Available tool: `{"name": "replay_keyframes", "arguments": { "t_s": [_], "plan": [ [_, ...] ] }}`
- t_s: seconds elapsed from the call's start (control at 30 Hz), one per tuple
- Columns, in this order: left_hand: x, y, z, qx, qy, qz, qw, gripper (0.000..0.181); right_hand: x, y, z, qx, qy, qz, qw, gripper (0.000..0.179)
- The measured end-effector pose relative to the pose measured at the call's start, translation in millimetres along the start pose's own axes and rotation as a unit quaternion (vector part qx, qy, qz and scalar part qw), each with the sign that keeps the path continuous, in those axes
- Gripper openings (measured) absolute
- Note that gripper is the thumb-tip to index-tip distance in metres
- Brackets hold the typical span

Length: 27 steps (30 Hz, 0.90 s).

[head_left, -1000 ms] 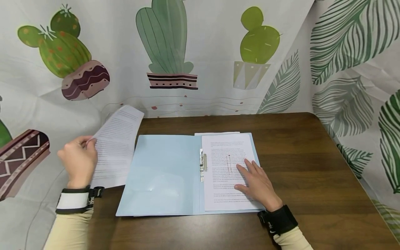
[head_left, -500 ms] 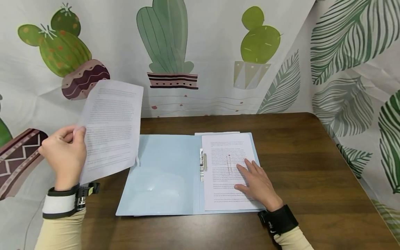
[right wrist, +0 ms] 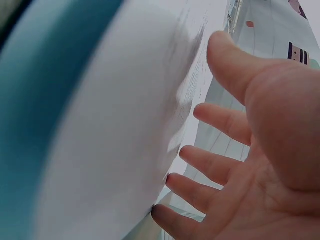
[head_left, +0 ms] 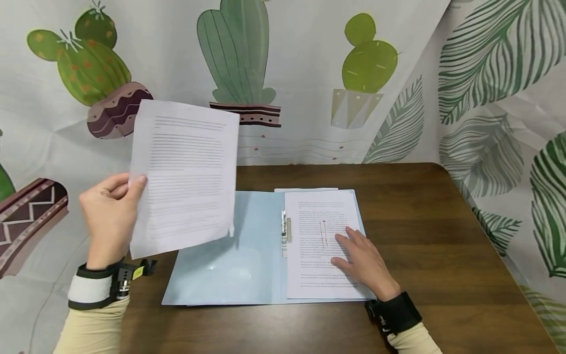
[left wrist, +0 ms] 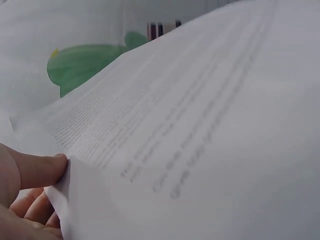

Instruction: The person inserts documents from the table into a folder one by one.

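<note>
My left hand (head_left: 112, 211) pinches the left edge of a printed sheet of paper (head_left: 187, 172) between thumb and fingers, holding it upright above the left part of the folder. In the left wrist view the thumb (left wrist: 42, 170) lies on the front of this sheet. A light blue folder (head_left: 221, 275) lies spread on the table, with a metal clip (head_left: 285, 233) along its spine. Printed pages (head_left: 309, 275) lie on its right side. With fingers spread, my right hand (head_left: 367, 263) rests on these pages; the right wrist view shows its fingertips at the paper.
The brown wooden table (head_left: 415, 221) extends to the right of the folder. Behind it hangs a white cloth (head_left: 305, 59) with cactus and leaf prints. Another paper's edge (head_left: 305, 190) sticks out past the folder's top.
The left hand has raised the sheet from beside the folder and turned it upright, then brought it right over the folder's left cover. My right hand stays in place.
</note>
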State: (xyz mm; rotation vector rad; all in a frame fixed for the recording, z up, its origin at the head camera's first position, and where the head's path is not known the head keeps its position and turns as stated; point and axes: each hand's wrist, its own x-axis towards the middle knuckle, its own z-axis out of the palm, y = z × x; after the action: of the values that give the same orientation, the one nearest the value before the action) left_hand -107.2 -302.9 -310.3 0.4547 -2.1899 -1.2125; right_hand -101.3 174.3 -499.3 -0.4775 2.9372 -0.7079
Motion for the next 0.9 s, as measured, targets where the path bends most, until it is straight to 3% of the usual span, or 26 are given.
{"name": "replay_keyframes", "arguments": {
  "t_s": [0.1,0.3,0.6,0.7,0.9],
  "plan": [
    [-6.5,1.2,10.0,-0.033,-0.038,-0.028,0.9983,0.037,1.5,-0.7,-0.4,0.004,0.008,0.004,1.0,0.062],
    [-21.7,-2.2,32.0,-0.072,-0.108,-0.047,0.9904,0.042,2.0,-0.6,-0.8,0.008,0.014,0.0,0.9999,0.06],
    [-40.3,-9.9,57.1,-0.119,-0.15,-0.055,0.9799,0.038,2.2,0.0,1.5,-0.004,0.005,0.0,1.0,0.062],
    [-47.0,-12.8,65.3,-0.143,-0.169,-0.088,0.971,0.039,2.6,0.2,1.7,-0.006,0.002,-0.001,1.0,0.062],
    [-63.1,-17.2,80.8,-0.192,-0.215,-0.16,0.944,0.043,6.3,0.6,-0.5,0.014,0.021,-0.01,0.9996,0.061]
  ]
}}
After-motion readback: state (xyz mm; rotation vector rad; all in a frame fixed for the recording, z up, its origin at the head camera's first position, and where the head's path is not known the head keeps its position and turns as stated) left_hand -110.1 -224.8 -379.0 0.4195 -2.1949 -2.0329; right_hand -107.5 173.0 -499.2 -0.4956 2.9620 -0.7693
